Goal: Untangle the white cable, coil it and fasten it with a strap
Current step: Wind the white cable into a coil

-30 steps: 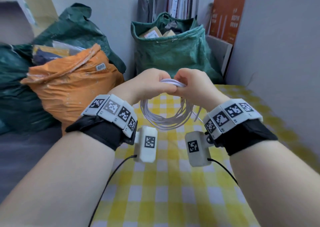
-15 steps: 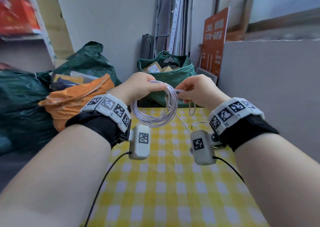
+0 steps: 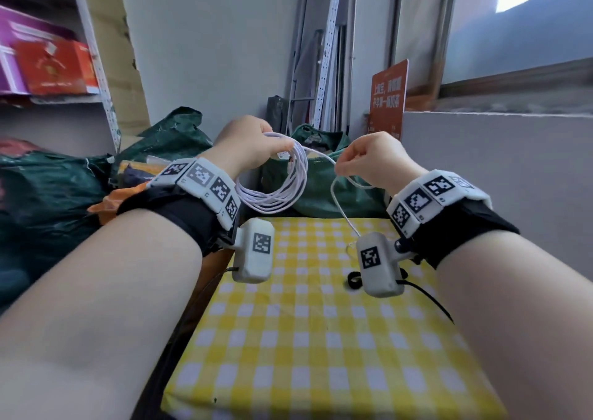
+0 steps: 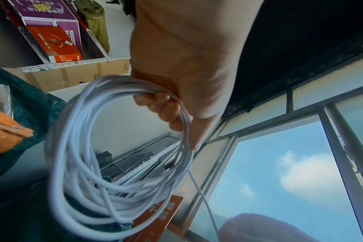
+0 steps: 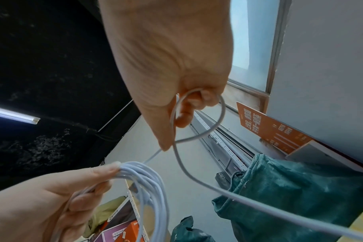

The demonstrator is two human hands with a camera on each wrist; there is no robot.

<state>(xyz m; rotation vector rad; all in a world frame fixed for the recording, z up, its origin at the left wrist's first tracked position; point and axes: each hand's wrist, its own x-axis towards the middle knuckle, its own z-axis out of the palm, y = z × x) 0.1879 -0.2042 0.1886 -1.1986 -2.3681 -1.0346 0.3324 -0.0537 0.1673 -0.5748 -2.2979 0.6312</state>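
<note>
The white cable [image 3: 276,195] hangs as a coil of several loops above the far edge of the table. My left hand [image 3: 256,145] grips the top of the coil [image 4: 114,172], fingers curled round the bundle. A single loose strand [image 3: 321,154] runs from the coil to my right hand [image 3: 369,159], which pinches it between thumb and fingers [image 5: 189,104]. From there the strand [image 5: 259,201] drops toward the table behind the right wrist camera. A small black strap [image 3: 353,280] lies on the checked cloth, partly hidden by that camera.
The table carries a yellow-and-white checked cloth [image 3: 321,339]. Green sacks [image 3: 321,178] and an orange bag [image 3: 106,204] stand behind and to the left. A grey wall [image 3: 513,178] runs along the right, shelving with boxes [image 3: 48,66] at far left.
Both hands have risen and moved apart. The right hand drew a single strand out of the coil to the right. The head view tilted upward.
</note>
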